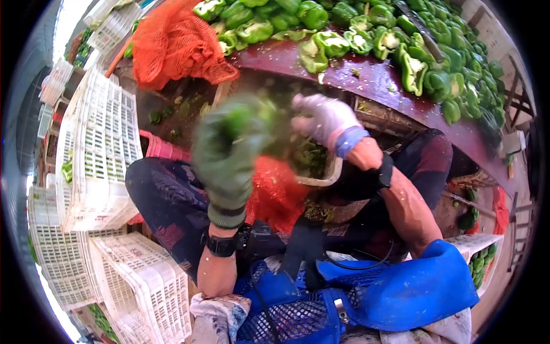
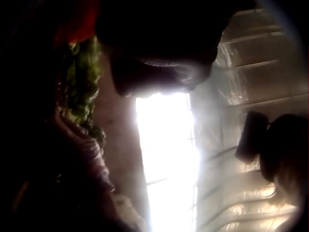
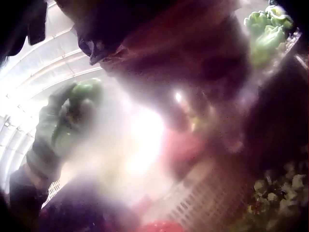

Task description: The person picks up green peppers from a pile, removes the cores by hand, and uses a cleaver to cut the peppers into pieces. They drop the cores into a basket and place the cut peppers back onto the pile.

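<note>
My left hand (image 1: 224, 157), in a dark green glove, grips a green bell pepper (image 1: 234, 121), blurred by motion. The right wrist view also shows this pepper (image 3: 87, 93) at the glove's fingers. Facing it, my right hand (image 1: 329, 120) wears a pale, purple-tinged glove, its fingers bent towards the pepper. A small yellow-green piece (image 3: 194, 122) shows near the right fingers; I cannot tell whether they hold it. Below both hands, a crate (image 1: 333, 172) with green scraps stands between the knees. Glare and shadow hide most of the left wrist view.
Cut and whole peppers (image 1: 358, 40) cover much of a dark red table (image 1: 275, 60) ahead, with a long dark bar among them. Orange mesh netting (image 1: 177, 46) lies at its left end. White slatted crates (image 1: 103, 149) are stacked on the left. Red mesh (image 1: 272, 192) lies between the legs.
</note>
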Available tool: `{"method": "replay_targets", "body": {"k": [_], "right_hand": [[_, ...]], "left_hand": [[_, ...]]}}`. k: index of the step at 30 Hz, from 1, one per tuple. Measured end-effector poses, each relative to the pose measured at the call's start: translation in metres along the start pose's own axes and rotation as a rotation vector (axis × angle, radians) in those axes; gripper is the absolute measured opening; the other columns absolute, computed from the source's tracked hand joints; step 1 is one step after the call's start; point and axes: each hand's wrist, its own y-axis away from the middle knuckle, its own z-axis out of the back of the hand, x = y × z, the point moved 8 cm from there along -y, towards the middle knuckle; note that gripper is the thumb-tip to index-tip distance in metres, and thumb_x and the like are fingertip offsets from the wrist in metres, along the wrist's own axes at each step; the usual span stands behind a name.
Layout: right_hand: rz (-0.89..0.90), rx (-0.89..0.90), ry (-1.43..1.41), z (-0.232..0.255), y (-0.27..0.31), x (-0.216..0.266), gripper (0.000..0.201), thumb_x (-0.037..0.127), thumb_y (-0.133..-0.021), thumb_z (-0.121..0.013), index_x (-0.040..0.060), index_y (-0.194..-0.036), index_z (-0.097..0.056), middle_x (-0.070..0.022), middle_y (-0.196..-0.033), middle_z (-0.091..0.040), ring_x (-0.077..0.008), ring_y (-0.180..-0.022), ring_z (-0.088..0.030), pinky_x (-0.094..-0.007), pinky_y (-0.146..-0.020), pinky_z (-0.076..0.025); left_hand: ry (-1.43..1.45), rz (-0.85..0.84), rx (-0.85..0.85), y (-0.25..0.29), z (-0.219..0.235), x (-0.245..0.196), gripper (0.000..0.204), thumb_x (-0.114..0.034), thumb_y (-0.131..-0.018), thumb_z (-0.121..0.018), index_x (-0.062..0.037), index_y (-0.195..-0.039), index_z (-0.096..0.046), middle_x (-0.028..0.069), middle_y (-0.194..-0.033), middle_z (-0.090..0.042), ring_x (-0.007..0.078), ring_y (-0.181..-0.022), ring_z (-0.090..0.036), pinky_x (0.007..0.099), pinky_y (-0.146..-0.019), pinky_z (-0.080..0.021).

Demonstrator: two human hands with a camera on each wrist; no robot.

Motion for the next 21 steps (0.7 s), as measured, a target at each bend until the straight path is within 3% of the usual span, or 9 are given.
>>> {"method": "replay_targets", "body": {"k": [4,6,8,11,13,15,16,18,21], "right_hand": [[0.06,-0.024,0.076,-0.001,-0.002,-0.011,0.032,0.033,-0.082,-0.067,0.0094,-0.103,-0.072,-0.0175,-0.096,-0.07,-0.0352,-0.089,-0.067,-0.0408,-0.08,-0.053],[-0.105,0.009,-0.042,0.022,0.001,-0.017,0.026,0.03,-0.089,-0.059,0.0065,-0.084,-0.07,-0.0159,-0.08,-0.069,-0.0314,-0.073,-0.068,-0.0419,-0.073,-0.055],[-0.07,-0.209,0.088,0.045,-0.01,-0.035,0.031,0.035,-0.089,-0.058,0.0084,-0.08,-0.071,-0.0155,-0.075,-0.068,-0.0297,-0.07,-0.068,-0.0403,-0.071,-0.054],[-0.27,-0.273,0.027,0.072,-0.036,-0.059,0.033,0.039,-0.085,-0.063,0.0083,-0.091,-0.073,-0.0166,-0.083,-0.07,-0.0328,-0.08,-0.069,-0.0404,-0.073,-0.052],[-0.333,-0.207,-0.052,0.075,-0.052,-0.06,0.047,0.049,-0.087,-0.062,0.0038,-0.087,-0.072,-0.0207,-0.082,-0.068,-0.0348,-0.08,-0.068,-0.0419,-0.073,-0.051],[-0.338,-0.27,0.094,0.062,-0.079,-0.077,0.051,0.052,-0.087,-0.061,0.0028,-0.084,-0.072,-0.0223,-0.08,-0.068,-0.0359,-0.08,-0.068,-0.0435,-0.072,-0.051],[-0.304,-0.271,0.219,0.048,-0.093,-0.089,0.053,0.054,-0.087,-0.06,0.0018,-0.083,-0.071,-0.0221,-0.079,-0.067,-0.0381,-0.079,-0.067,-0.0454,-0.072,-0.051],[-0.263,-0.23,0.068,0.042,-0.101,-0.097,0.041,0.039,-0.09,-0.061,0.0,-0.086,-0.07,-0.0182,-0.071,-0.067,-0.0286,-0.061,-0.066,-0.0397,-0.06,-0.052],[-0.231,-0.06,-0.313,0.043,-0.078,-0.074,0.026,0.023,-0.092,-0.064,-0.0012,-0.101,-0.067,-0.0039,-0.064,-0.062,-0.0103,-0.048,-0.055,-0.0257,-0.046,-0.046]], "left_hand": [[-0.558,0.485,-0.003,0.029,0.033,0.1,0.022,0.002,-0.085,-0.057,-0.0025,-0.106,-0.057,0.0145,-0.103,-0.065,0.0206,-0.081,-0.067,0.0294,-0.059,-0.059],[-0.201,0.294,-0.172,0.009,0.033,0.035,0.023,-0.002,-0.085,-0.056,-0.0036,-0.107,-0.058,0.012,-0.1,-0.066,0.0185,-0.079,-0.065,0.0277,-0.056,-0.056],[-0.748,-0.158,-0.261,-0.006,0.062,-0.064,0.028,-0.009,-0.089,-0.057,-0.0075,-0.118,-0.059,0.0076,-0.107,-0.065,0.0169,-0.083,-0.065,0.0212,-0.058,-0.051],[-1.015,-0.305,-0.635,-0.007,0.184,-0.192,0.049,-0.03,-0.09,-0.065,-0.0039,-0.13,-0.054,0.0126,-0.119,-0.061,0.0193,-0.104,-0.063,0.0217,-0.059,-0.052],[-1.738,-0.503,-0.81,-0.013,0.223,-0.258,0.07,-0.041,-0.086,-0.069,-0.0021,-0.139,-0.046,0.0194,-0.135,-0.051,0.0287,-0.121,-0.055,0.0339,-0.081,-0.056],[-2.284,-0.484,-0.836,-0.017,0.259,-0.275,0.084,-0.049,-0.082,-0.07,-0.0025,-0.144,-0.038,0.0226,-0.147,-0.037,0.035,-0.135,-0.039,0.044,-0.108,-0.039],[-2.039,-0.622,-0.787,-0.009,0.271,-0.277,0.078,-0.05,-0.084,-0.067,-0.0038,-0.142,-0.043,0.0218,-0.149,-0.035,0.0355,-0.141,-0.031,0.0439,-0.118,-0.021],[-1.27,-0.355,-0.829,-0.01,0.208,-0.239,0.057,-0.031,-0.086,-0.065,-0.0059,-0.136,-0.052,0.0148,-0.143,-0.048,0.03,-0.13,-0.046,0.0397,-0.109,-0.038],[-0.857,-0.304,-0.246,-0.026,0.154,-0.143,0.05,-0.013,-0.085,-0.057,-0.0051,-0.134,-0.053,0.0121,-0.138,-0.053,0.0265,-0.117,-0.057,0.0357,-0.094,-0.051]]}}
